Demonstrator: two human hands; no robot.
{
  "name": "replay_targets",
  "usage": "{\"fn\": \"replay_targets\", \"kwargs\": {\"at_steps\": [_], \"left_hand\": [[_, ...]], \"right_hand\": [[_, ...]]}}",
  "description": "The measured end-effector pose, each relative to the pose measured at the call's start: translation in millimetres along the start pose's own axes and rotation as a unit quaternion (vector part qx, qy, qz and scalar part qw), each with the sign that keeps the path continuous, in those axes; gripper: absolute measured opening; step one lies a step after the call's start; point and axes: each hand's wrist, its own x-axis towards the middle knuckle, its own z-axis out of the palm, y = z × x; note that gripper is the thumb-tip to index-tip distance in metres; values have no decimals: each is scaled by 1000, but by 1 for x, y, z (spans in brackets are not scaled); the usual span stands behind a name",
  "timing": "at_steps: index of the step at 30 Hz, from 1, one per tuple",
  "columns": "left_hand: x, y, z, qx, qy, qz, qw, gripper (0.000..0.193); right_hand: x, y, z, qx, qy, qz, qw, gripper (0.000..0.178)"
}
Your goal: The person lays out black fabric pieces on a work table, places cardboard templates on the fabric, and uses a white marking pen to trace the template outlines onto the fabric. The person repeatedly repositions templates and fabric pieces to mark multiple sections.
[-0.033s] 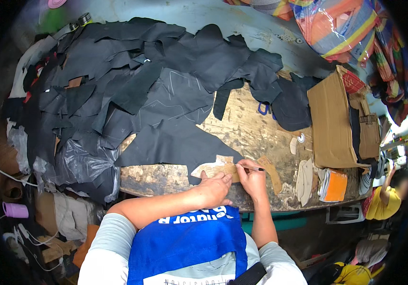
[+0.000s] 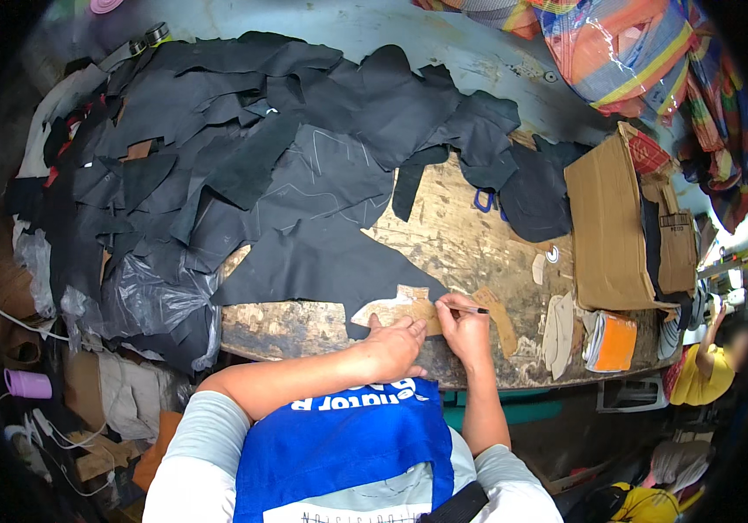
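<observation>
My left hand [image 2: 394, 346] lies with its fingers stretched out on a tan cut-out template [image 2: 402, 305], pressing it against a piece of black leather-like sheet [image 2: 317, 260]. At the template's right edge, my right hand [image 2: 465, 331] is closed round a slim pen [image 2: 472, 309], its dark end pointing right. The pen's tip meets the edge of the template; any line it leaves there is too small to make out. Just right of that hand rests another tan template [image 2: 498, 321].
Black sheets [image 2: 322, 166] pile up over the table's left and far side, some with pale drawn lines. Pale templates [image 2: 557, 336], an orange-and-white stack [image 2: 611, 340] and a cardboard box [image 2: 609, 222] stand rightward on the worn wooden table [image 2: 444, 218]. A person in yellow [image 2: 705, 370] is at far right.
</observation>
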Motion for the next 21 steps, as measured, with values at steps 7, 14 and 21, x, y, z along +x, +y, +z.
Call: {"fn": "replay_targets", "kwargs": {"at_steps": [7,14,21], "left_hand": [[3,-3,-5,10,-1,-2,1000,75],[6,-3,-3,14,2,-7,1000,75],[23,-21,-27,-119,-28,9,992,72]], "right_hand": [[-11,11,-15,-61,114,35,991,13],[-37,20,-14,-42,176,43,982,11],[-51,13,-19,-52,160,77,983,10]]}}
